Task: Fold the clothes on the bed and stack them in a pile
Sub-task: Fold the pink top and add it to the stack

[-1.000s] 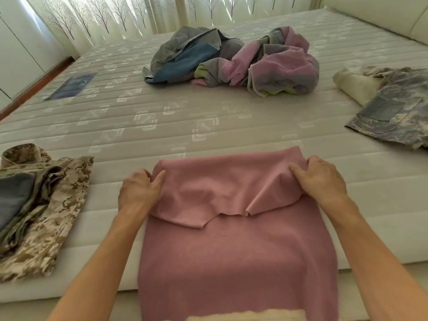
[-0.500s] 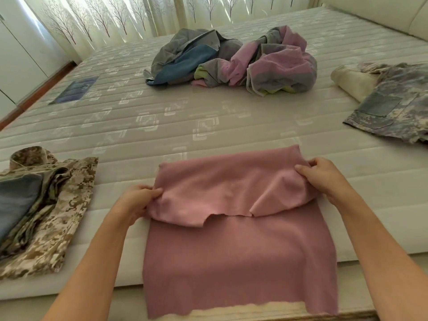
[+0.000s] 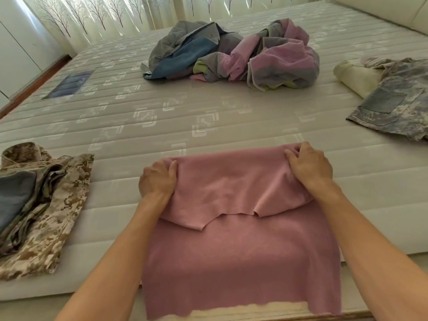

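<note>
Your left hand [image 3: 157, 181] and right hand [image 3: 309, 167] pinched the pink cloth [image 3: 240, 251] at its 12 o'clock fold; uneven pulling could skew it.

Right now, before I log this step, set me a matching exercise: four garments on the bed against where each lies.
Things:
1. pink cloth
2. tan camouflage jacket
3. grey camouflage garment
4. crumpled heap

Places:
A. far middle of the mattress
B. near edge, held by left hand and right hand
C. left edge
D. right edge

Pairs: 1-B, 2-C, 3-D, 4-A
</note>
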